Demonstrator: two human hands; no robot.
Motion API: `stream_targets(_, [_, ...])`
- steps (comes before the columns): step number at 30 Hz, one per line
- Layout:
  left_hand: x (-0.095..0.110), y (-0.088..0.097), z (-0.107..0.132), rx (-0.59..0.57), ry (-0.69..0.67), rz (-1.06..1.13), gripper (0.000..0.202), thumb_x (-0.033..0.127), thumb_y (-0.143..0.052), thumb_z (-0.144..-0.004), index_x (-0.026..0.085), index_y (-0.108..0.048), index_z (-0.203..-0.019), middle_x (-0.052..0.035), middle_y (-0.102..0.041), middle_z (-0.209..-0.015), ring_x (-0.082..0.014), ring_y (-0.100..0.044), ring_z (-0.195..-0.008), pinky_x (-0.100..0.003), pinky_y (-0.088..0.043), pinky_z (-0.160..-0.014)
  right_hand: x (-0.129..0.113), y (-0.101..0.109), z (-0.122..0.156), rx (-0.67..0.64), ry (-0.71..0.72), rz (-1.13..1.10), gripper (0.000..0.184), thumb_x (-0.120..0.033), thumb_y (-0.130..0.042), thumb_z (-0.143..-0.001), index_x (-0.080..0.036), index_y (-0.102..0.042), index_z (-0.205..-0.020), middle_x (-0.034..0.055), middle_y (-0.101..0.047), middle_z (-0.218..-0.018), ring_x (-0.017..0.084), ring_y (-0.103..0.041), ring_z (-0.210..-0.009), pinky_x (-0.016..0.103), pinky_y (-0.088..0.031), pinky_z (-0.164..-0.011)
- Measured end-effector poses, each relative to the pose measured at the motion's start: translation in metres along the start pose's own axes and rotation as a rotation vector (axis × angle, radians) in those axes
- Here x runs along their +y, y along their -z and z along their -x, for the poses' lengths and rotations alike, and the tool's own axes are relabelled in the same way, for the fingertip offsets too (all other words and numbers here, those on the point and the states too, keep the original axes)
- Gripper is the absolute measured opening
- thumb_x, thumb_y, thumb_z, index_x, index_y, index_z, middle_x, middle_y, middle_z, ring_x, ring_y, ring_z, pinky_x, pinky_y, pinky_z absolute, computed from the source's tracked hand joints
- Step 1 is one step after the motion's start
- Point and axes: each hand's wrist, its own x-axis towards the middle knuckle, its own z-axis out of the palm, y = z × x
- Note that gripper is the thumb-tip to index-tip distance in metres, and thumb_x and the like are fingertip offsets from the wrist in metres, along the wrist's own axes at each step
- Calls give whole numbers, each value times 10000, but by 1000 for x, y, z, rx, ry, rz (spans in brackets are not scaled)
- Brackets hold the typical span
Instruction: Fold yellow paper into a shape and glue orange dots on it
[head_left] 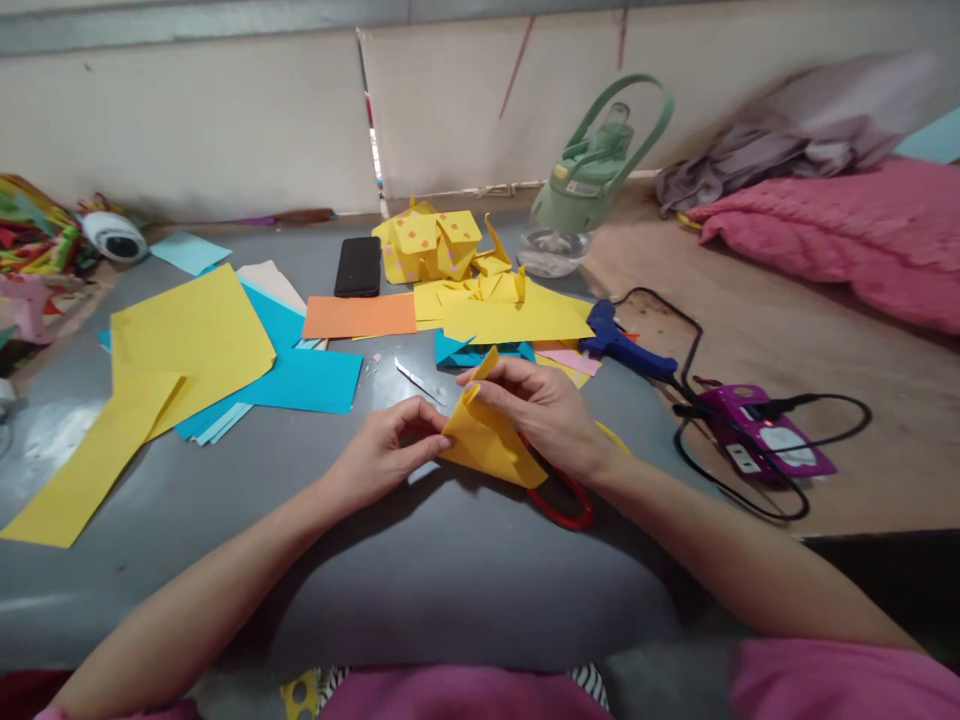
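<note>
**Fig. 1.** We hold 1 folded yellow paper (487, 440) between both hands, just above the grey tabletop (420, 580). Our left hand (390, 445) pinches its left corner, and our right hand (544, 410) is clamped on its upper edge.

We judge that uneven pull could skew a crease or tear the thin sheet. The red-handled scissors (566, 505) under the right wrist could also snag it.

The paper is matte and roughly triangular, with crisp folds. Flat yellow sheets (187, 340) and a blue sheet (307, 380) lie left of the left hand. A blue glue gun (622, 348) lies beyond the right hand.
</note>
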Motion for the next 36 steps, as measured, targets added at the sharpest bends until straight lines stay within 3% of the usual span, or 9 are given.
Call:
stream_targets(5, [1,-2,-1,19,95,47,179,302,-770,-759,165,-656,-760,-8,-665,-748,-125,-577,-697,-276,-461,-683,-1,-1,3,-40,64,132,317,-504,-600,-918,-226,-740,-974,17,-708,-900,169,-633,-821,301,-496,-756])
stream_targets(9, [4,-3,-1,91,137,114,204,303,-778,-733,158,-636,-756,6,-638,-713,-107,-549,-650,-256,-446,-632,2,-2,4,32,147,47,340,-532,-586,-934,-293,-603,-1176,8,-684,-962,168,-644,-900,321,-507,-844])
stream_targets(12, [4,-3,0,86,132,88,201,303,-769,-751,155,-634,-769,9,-631,-715,-98,-538,-646,-246,-434,-623,5,-2,2,10,201,45,338,-506,-718,-846,-284,-572,-1055,-4,-662,-943,162,-637,-886,317,-508,-846])
stream_targets(17, [1,-3,1,76,76,4,186,296,-740,-804,156,-620,-774,3,-636,-758,-101,-565,-702,-242,-455,-670,4,0,0,-10,209,222,346,-527,-743,-801,-233,-631,-946,26,-687,-944,195,-639,-895,349,-494,-852])
stream_targets(19, [1,-4,2,81,58,16,183,283,-745,-805,166,-619,-870,9,-645,-778,-106,-586,-717,-245,-474,-689,3,0,1,2,204,257,289,-480,-742,-813,-223,-637,-896,14,-684,-891,180,-629,-839,332,-484,-809])
stream_targets(23, [3,-6,5,36,66,101,422,362,-726,-841,201,-573,-1201,32,-647,-734,-116,-605,-678,-241,-480,-647,2,-1,3,-1,165,247,229,-425,-703,-856,-219,-621,-802,-16,-641,-777,146,-582,-735,293,-453,-706])
stream_targets(27, [6,-7,6,-10,69,-8,318,456,-661,-874,158,-671,-985,-25,-684,-770,-135,-622,-693,-255,-494,-657,3,-6,4,-13,95,171,235,-404,-747,-811,-224,-596,-815,-16,-629,-799,142,-574,-754,281,-457,-689])
stream_targets(32, [9,-8,6,-25,24,-212,234,378,-592,-907,164,-662,-843,-9,-670,-737,-116,-583,-652,-232,-458,-632,7,-8,4,-50,25,21,365,-378,-738,-817,-233,-587,-1115,-41,-625,-782,130,-582,-722,286,-467,-703])
stream_targets(36, [10,-10,7,5,0,-213,207,348,-611,-893,156,-687,-911,-25,-710,-791,-131,-618,-709,-236,-480,-681,8,-7,4,-78,20,104,237,-431,-713,-834,-208,-632,-835,-14,-613,-794,128,-545,-720,275,-448,-675])
